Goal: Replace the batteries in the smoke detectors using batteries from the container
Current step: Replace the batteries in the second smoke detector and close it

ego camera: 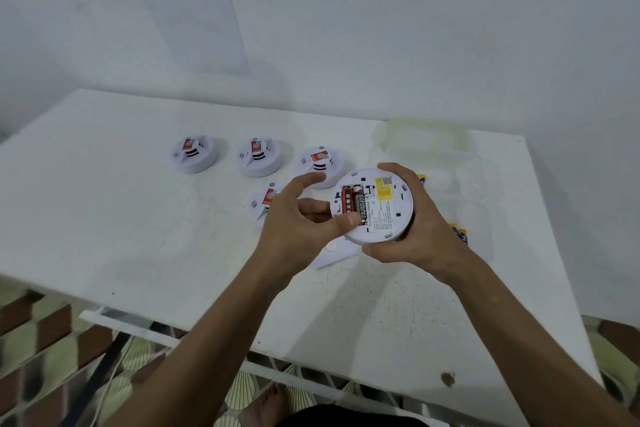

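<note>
At frame centre the right hand (412, 229) grips the detector (374, 204); the left thumb (346, 220) presses the batteries (353, 203), probably best levered out endwise.

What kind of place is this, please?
Probably a simple indoor workstation set up for a task: a plain white table against a bare white wall, a printed sheet taped above it, and patterned floor tiles below.
</note>
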